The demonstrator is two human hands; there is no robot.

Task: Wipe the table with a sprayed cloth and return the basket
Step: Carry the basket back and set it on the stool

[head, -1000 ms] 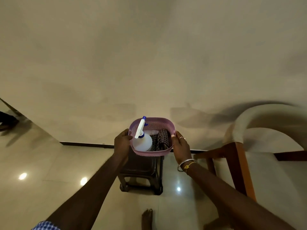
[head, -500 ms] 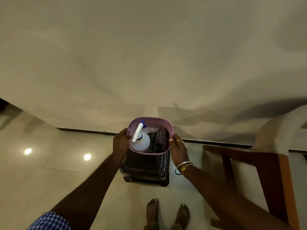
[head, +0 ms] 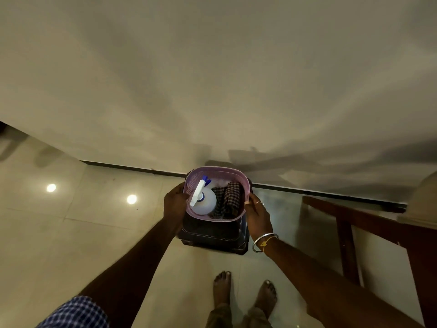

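A pink perforated basket (head: 218,171) rests on top of a dark plastic stool (head: 212,235) by the wall. Inside it stand a white spray bottle (head: 203,201) with a blue nozzle on the left and a dark checked cloth (head: 230,201) on the right. My left hand (head: 174,201) grips the basket's left rim. My right hand (head: 256,213), with a ring and bangles, holds the right rim.
A dark wooden chair frame (head: 369,223) with a pale cushion (head: 423,204) stands to the right. The beige wall (head: 212,79) with a dark skirting is just behind the stool. My bare feet (head: 243,294) stand on glossy tiled floor (head: 71,233) in front of it.
The view has tilted down and closer to the stool, so my feet now show. Both hands remain on the basket's rims, and it sits lower on the stool.
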